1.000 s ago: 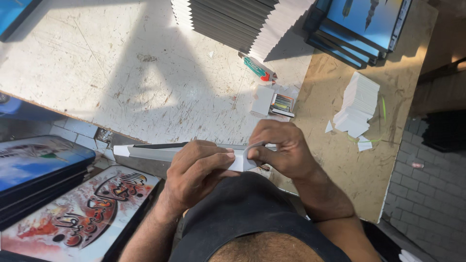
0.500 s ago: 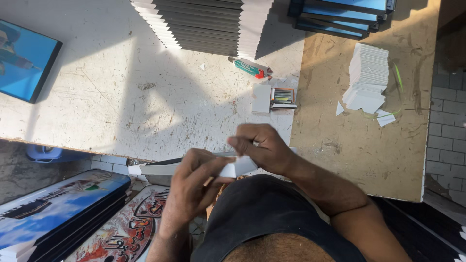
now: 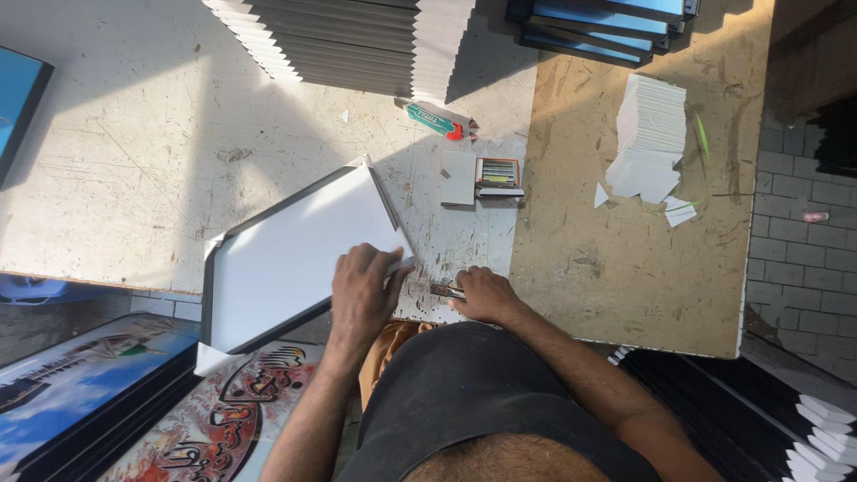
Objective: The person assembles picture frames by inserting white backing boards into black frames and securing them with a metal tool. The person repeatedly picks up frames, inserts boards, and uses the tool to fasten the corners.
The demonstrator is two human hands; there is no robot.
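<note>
Head view shows us a black-framed panel (image 3: 295,254) with a smooth white back, lying tilted over the near edge of the scratched worktable (image 3: 143,152). Our left hand (image 3: 361,299) presses flat on its right corner; our right hand (image 3: 482,295), just beside the panel, pinches a small metal tool (image 3: 446,290).

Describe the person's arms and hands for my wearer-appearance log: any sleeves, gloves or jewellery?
Both arms are bare from the shoulder down; no sleeves reach them. The left hand and right hand are ungloved, and no watch, ring or bracelet shows on either wrist or on the fingers. The only clothing visible is a dark sleeveless top over the torso. Any finer marks are too small to tell.
</note>
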